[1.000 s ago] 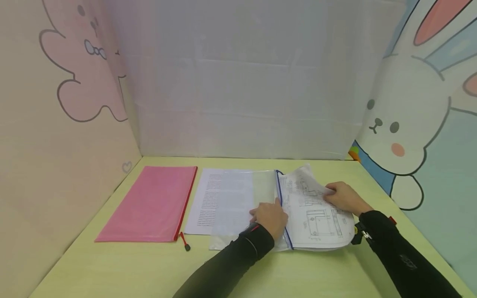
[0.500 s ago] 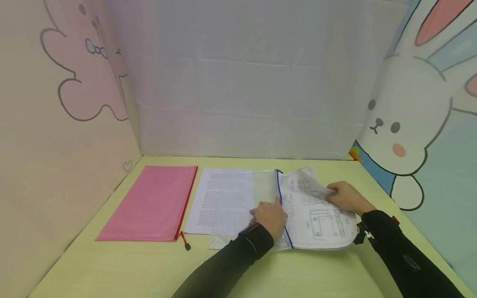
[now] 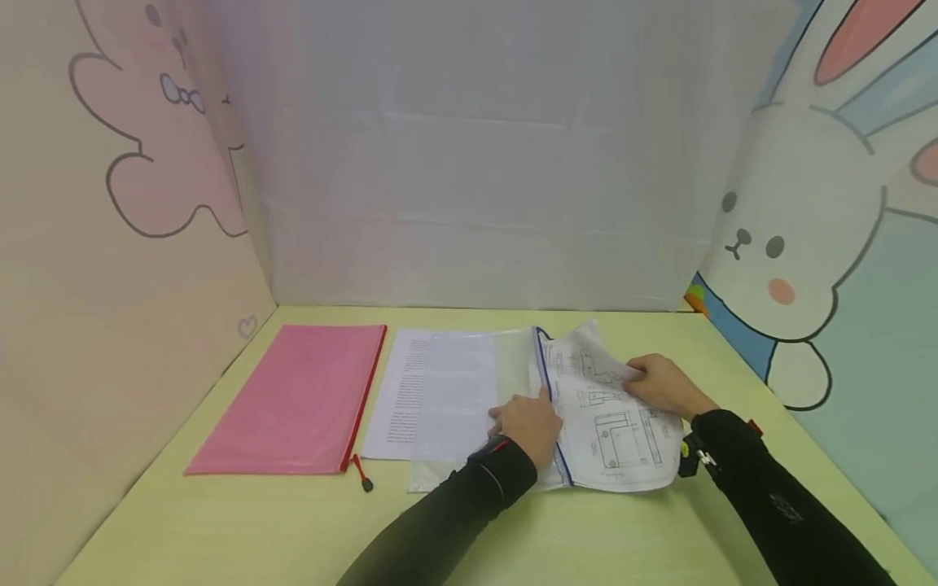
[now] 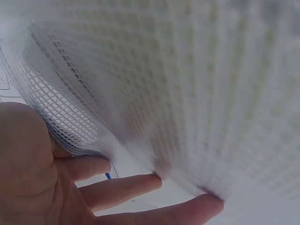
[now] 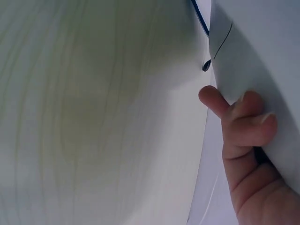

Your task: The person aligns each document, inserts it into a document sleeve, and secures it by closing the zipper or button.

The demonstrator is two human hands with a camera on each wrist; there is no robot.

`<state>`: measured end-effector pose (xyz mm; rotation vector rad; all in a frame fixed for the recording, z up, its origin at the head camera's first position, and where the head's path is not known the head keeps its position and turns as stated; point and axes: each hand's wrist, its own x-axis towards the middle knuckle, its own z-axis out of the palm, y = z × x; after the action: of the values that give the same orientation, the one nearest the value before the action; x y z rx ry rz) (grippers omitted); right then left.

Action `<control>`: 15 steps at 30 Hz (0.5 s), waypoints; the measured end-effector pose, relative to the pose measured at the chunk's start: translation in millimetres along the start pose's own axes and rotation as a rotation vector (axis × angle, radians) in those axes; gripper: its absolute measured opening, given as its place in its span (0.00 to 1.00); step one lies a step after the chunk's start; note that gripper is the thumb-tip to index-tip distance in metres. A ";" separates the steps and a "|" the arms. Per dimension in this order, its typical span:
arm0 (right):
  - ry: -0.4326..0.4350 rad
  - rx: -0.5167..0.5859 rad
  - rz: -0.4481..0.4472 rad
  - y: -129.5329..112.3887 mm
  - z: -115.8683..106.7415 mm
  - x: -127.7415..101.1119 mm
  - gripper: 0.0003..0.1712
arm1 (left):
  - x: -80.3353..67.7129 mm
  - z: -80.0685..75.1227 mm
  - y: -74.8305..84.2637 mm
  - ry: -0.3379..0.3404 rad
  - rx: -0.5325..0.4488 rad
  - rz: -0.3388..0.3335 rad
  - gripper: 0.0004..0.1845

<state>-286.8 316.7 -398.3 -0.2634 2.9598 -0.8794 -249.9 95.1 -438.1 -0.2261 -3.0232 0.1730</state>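
Clear mesh pouch (image 3: 476, 399) pinned open by left hand (image 3: 529, 423), fingers flat; right hand (image 3: 659, 384) pinches drawing sheets (image 3: 611, 423), only partly inside, judging by overhang.

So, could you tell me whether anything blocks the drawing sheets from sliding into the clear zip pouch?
Nothing visible does. The right hand grips the drawing sheets at the blue-edged mouth of the clear pouch, which the left hand holds down. The printed page and pink pouch lie off to the left.
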 end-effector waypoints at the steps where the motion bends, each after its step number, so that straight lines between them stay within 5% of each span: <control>1: 0.001 0.006 -0.002 0.0 0.2 0.0 0.16 | -0.4 0.0 -0.5 0.003 0.034 0.023 0.28; 4: 0.013 0.013 0.009 -0.2 2.5 0.7 0.16 | -0.9 -0.2 -1.8 -0.005 0.135 0.104 0.27; 8: 0.016 0.074 0.075 0.3 6.5 1.4 0.22 | -2.1 -3.0 -2.2 -0.050 0.137 0.099 0.27; 15: -0.070 0.447 0.191 12.1 3.9 -1.6 0.35 | -9.0 -6.6 -10.0 -0.078 0.007 0.012 0.35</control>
<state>-286.7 324.9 -408.2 0.0082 2.5749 -1.4240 -241.7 84.6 -431.2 -0.2422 -3.0989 0.1982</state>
